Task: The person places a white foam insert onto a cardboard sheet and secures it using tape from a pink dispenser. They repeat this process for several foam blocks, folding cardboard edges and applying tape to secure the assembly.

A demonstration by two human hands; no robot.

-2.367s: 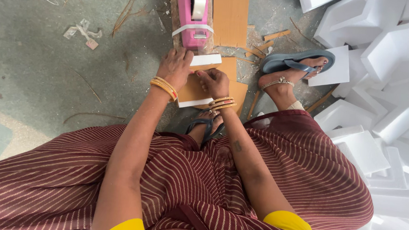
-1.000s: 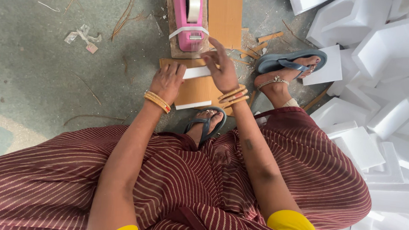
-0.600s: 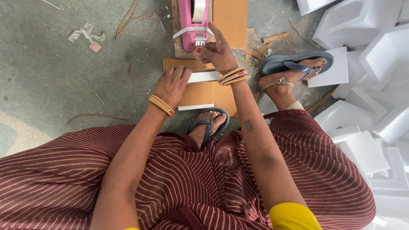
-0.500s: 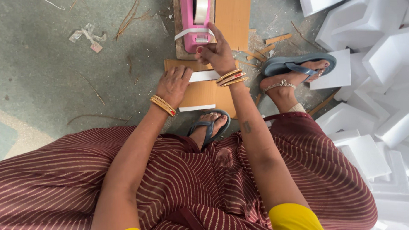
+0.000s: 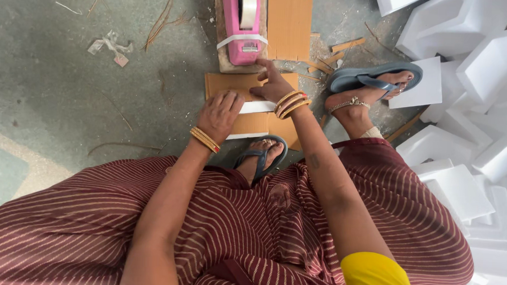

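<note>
Left hand (image 5: 219, 114) lies flat, fingers spread and released, palm pressing down on the cardboard packet (image 5: 249, 106) on the floor, not gripping anything, just pinning it, probably so it can't slide or spring open. Right hand (image 5: 273, 86) is stretched forward past the packet, index finger out toward the mouth of the pink tape dispenser (image 5: 243, 27); fingertips look loosely pinched near the tape end, but can't tell whether they actually have tape between them. Packet: brown cardboard with white foam edges (image 5: 254, 107) showing at the middle and near side, lying flat just in front of the dispenser, between it and the person's left foot in a grey sandal (image 5: 261, 154). Dispenser sits on a wooden block (image 5: 223, 46), cutter end facing the packet, so tape comes straight off toward the work. A spare cardboard sheet (image 5: 289, 23) lies beside it to the right. Right foot in the other sandal (image 5: 373, 79) is planted out to the right, partly on a white foam slab (image 5: 427, 84). More white foam blocks (image 5: 480, 72) piled along the right edge, within arm's reach. Bangles on both wrists. Floor (image 5: 69, 97) is bare concrete with paper scraps (image 5: 108, 44) and wood slivers. Person sits low, knees apart under a striped maroon garment (image 5: 233, 226), work centred between the feet
</note>
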